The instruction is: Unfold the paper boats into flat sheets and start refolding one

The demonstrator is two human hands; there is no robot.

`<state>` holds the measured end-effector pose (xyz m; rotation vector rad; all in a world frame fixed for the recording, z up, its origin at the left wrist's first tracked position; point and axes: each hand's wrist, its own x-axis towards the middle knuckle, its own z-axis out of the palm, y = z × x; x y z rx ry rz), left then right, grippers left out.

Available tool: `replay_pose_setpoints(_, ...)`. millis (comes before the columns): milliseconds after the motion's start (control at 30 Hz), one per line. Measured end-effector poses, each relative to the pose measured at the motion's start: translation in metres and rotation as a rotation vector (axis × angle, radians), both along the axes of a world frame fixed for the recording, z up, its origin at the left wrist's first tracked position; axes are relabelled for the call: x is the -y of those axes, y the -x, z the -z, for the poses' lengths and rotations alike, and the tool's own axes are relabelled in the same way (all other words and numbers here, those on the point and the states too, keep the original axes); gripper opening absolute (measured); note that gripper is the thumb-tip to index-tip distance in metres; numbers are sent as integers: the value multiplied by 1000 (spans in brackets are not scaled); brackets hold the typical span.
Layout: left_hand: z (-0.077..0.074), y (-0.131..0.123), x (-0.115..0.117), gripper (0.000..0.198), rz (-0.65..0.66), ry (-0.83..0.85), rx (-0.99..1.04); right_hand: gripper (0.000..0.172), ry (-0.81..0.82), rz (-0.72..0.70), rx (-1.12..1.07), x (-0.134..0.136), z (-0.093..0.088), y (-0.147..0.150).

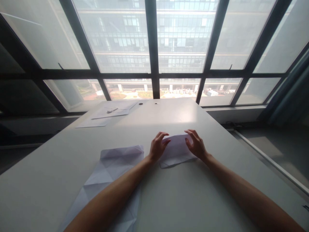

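Note:
A folded sheet of white paper (178, 149) lies on the table in front of me, its lower edge slightly lifted. At its left side is my left hand (158, 146), thumb and fingers curved and apart. My right hand (195, 144) is at the paper's right side, also with a gap between thumb and fingers. Both hands look to be touching or just over the paper, not gripping it; the undersides of the fingers are hidden. Left of them lies a larger creased white sheet (106, 174), partly covered by my left forearm.
The white table (164, 199) reaches to the large windows. Several flat sheets of paper (96, 120) lie at its far left, with a small white pen-like object (112, 110) on top. Two round holes are near the far edge. A dark curtain (289, 87) hangs at right.

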<state>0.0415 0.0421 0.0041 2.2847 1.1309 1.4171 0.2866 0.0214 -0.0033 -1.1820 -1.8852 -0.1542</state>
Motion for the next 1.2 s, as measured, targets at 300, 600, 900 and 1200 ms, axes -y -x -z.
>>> replay_pose_setpoints(300,-2,1,-2,20,23,-30,130,14,-67,-71,-52,0,2,-1)
replay_pose_setpoints(600,-5,4,-2,16,31,-50,177,21,-108,-78,-130,-2,4,-4)
replay_pose_setpoints(900,4,1,-5,21,91,-60,122,19,-190,-1,-265,-3,-3,-6)
replay_pose_setpoints(1200,0,3,-9,17,50,-75,189,16,-224,59,-291,-6,-5,-8)
